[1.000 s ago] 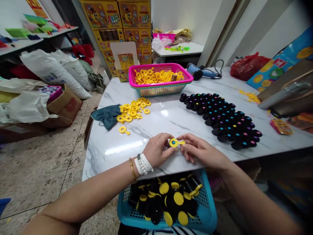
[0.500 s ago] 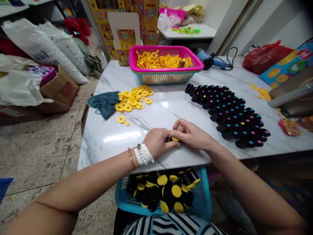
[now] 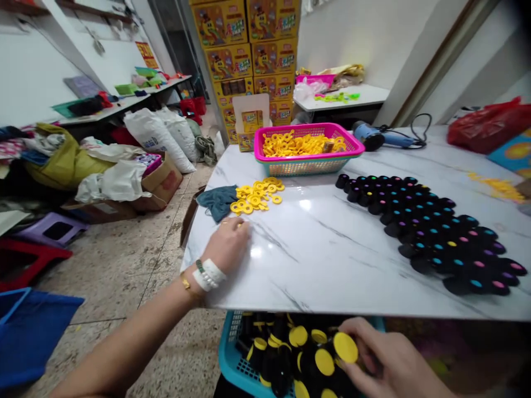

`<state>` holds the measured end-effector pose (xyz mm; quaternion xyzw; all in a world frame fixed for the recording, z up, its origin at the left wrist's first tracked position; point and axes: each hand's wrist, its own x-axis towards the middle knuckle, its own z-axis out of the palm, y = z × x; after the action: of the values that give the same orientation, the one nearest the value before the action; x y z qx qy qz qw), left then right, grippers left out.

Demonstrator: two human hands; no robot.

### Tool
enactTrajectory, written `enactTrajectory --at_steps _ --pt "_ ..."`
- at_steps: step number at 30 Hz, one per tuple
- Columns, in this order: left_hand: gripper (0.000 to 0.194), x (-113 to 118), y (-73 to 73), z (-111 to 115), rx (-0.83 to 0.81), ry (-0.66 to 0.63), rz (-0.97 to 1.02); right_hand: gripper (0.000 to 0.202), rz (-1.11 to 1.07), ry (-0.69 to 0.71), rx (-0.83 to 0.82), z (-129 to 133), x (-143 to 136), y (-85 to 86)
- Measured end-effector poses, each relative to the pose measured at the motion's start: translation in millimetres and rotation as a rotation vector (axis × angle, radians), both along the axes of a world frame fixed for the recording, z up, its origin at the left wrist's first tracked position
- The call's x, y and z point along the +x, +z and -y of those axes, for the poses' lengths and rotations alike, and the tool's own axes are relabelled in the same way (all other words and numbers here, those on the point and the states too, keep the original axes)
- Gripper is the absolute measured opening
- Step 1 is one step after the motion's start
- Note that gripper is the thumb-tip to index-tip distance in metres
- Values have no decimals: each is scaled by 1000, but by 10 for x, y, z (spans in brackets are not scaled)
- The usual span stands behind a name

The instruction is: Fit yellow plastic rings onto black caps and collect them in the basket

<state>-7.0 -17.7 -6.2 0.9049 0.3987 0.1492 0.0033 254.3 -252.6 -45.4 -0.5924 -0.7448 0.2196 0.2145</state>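
My left hand (image 3: 229, 243) rests on the marble-patterned table (image 3: 298, 249) with its fingers curled down. A speck of yellow shows at its fingertips, where a lone yellow ring piece lay before; most of it is hidden. Just beyond lie a heap of yellow ring pieces (image 3: 259, 194) with short stems and a dark teal cloth (image 3: 218, 202). Below the table's front edge, my right hand (image 3: 384, 354) grips a black container with a round yellow lid (image 3: 345, 347). It is over a blue basket (image 3: 227, 362) filled with similar yellow-lidded black containers (image 3: 324, 362).
Rows of black pieces with coloured dots (image 3: 431, 232) stand on the right. A pink-rimmed basket (image 3: 260, 145) of yellow pieces sits at the back, beside a blue power tool (image 3: 385, 136). A red bag (image 3: 485, 126) lies far right. Cartons (image 3: 226, 61) are stacked behind.
My hands were together at the table's front edge around a yellow-lidded piece. The left has moved away to the lone yellow ring; the right has dropped to the blue basket. The view has shifted left.
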Motion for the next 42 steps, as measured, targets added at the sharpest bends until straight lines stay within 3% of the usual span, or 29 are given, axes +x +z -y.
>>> enactTrajectory --at_steps 2,5,8,11,14,16,19,23,27,30,33,38,42 --pt "23 -90 -73 -37 58 -25 -24 26 52 -3 89 58 -43 -22" --pt "26 39 -177 107 31 -109 66 34 42 -7 210 -18 -99 68" --pt "35 394 -207 350 -134 -319 207 21 12 -63 325 -249 -97 204" --pt "38 860 -186 408 -354 -450 375 22 107 -267 420 -596 -61 233" --pt "33 1375 -181 164 -540 -292 439 34 275 -411 388 -924 -54 151" --pt "25 1724 -191 -97 -498 -134 460 22 306 -414 370 -1050 -63 84" --pt "19 2199 -221 -468 -455 -75 481 10 201 -413 370 -1082 -49 18" --pt "17 2601 -292 -762 -446 -17 487 17 43 -460 335 -1067 77 54" --pt "28 2781 -329 -850 -426 -37 462 39 249 -309 253 -1217 211 191" --pt "42 2889 -318 -841 -385 -64 445 37 465 -151 231 -1292 182 242" --pt "47 2994 -305 -826 -350 -59 438 32 535 -118 260 -1196 78 199" --pt "34 2959 -288 -810 -343 -124 418 26 187 -224 175 -880 135 135" --pt "28 2494 -262 -644 -359 -211 382 21 -175 -293 57 -782 427 170"
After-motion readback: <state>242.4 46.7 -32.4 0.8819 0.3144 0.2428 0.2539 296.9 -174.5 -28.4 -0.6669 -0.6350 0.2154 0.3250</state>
